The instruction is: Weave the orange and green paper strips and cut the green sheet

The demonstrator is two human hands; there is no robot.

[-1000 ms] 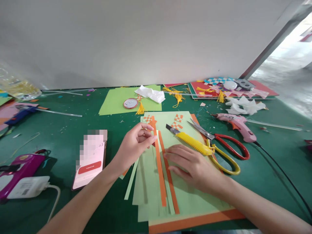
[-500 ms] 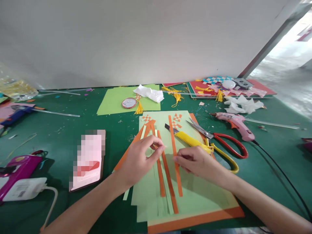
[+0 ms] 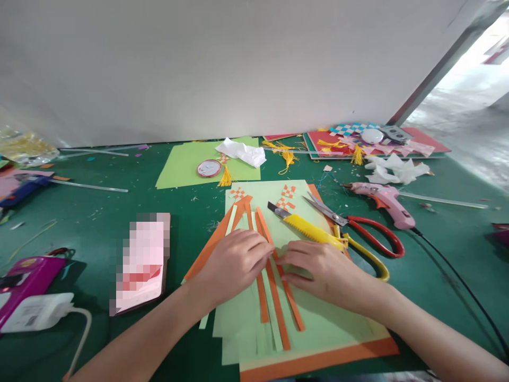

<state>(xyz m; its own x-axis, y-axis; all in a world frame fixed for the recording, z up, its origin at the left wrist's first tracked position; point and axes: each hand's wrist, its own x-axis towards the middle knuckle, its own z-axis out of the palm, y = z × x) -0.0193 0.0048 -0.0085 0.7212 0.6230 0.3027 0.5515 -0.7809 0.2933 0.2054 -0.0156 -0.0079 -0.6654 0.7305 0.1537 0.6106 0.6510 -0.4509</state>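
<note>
A narrow orange paper strip [image 3: 294, 309] lies slantwise under my fingertips. My left hand [image 3: 240, 260] is closed, its fingertips pinched at the strip's left edge. My right hand [image 3: 320, 265] grips the same strip from the right, with thumb and forefinger close to the left fingertips. Below them, other orange strips [image 3: 262, 302] and pale green strips [image 3: 275, 318] rest on stacked pale green paper sheets [image 3: 338, 323]. Small orange-and-white woven pieces [image 3: 285, 203] sit at the sheets' top edge. A yellow utility knife [image 3: 314, 228] with its blade out lies just beyond my right hand.
Scissors [image 3: 371, 231] with red and yellow handles and a pink glue gun [image 3: 387, 200] lie to the right. On the left are a phone [image 3: 145, 260] and a magenta device [image 3: 37, 273] with a white plug. Yellow tassels [image 3: 287, 158] and crumpled tissue [image 3: 242, 152] are at the back.
The orange strip has tilted, its top swinging left and its lower end right. My hands have come together on it, the left moving slightly down and the right slightly left.
</note>
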